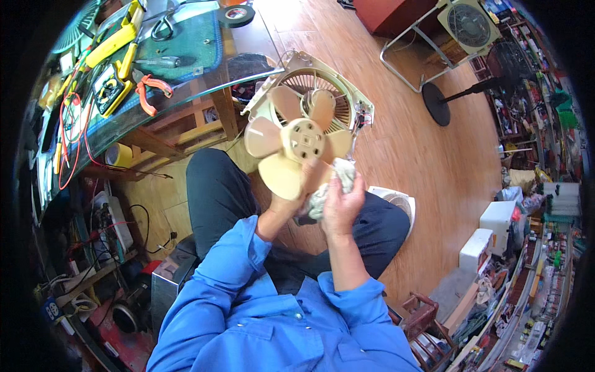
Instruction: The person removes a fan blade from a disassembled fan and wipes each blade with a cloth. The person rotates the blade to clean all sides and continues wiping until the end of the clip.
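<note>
A cream plastic fan blade with several wide vanes and a round hub is held up over my lap. My left hand grips it at its lower side, its fingers partly hidden behind the vanes. Bunched in my right hand is a pale, greyish cloth, pressed against the lower right vane. Beyond the blade, an opened square fan housing with a round slatted grille lies on the floor, some wiring showing at its right corner.
To the left, a glass-topped workbench carries orange-handled pliers, a yellow multimeter, a screwdriver and black tape. A white grille part lies beside my right knee. Crowded shelves line the right; a box fan stands far right.
</note>
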Motion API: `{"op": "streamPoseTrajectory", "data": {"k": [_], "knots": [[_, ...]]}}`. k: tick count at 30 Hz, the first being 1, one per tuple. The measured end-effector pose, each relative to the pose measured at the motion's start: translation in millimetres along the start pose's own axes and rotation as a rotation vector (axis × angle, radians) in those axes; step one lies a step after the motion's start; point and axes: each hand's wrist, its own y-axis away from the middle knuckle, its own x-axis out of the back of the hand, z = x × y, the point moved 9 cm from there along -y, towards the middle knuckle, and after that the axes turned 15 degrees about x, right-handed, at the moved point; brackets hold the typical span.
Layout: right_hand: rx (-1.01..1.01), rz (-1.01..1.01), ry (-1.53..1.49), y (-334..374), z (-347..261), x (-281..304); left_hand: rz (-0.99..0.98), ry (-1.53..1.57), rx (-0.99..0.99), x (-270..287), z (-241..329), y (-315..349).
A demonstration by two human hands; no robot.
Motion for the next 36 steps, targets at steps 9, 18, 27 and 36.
{"op": "streamPoseTrajectory", "data": {"k": [9, 18, 27, 36], "knots": [[0.068, 0.143, 0.085, -72.2, -26.6, 82.9, -0.455, 0.443, 0.224, -18.9, -36.2, -24.9], [0.212, -0.108, 0.460, -80.6, -52.0, 85.2, -0.661, 0.763, 0.365, -34.1, -10.8, 2.4], [0.185, -0.257, 0.525, -62.3, -56.0, 58.3, -0.354, 0.749, 0.433, -28.0, -47.8, -8.5], [0.175, -0.054, 0.489, -76.9, -48.1, 122.1, -0.170, 0.883, 0.646, -5.8, -60.3, -23.5]]}}
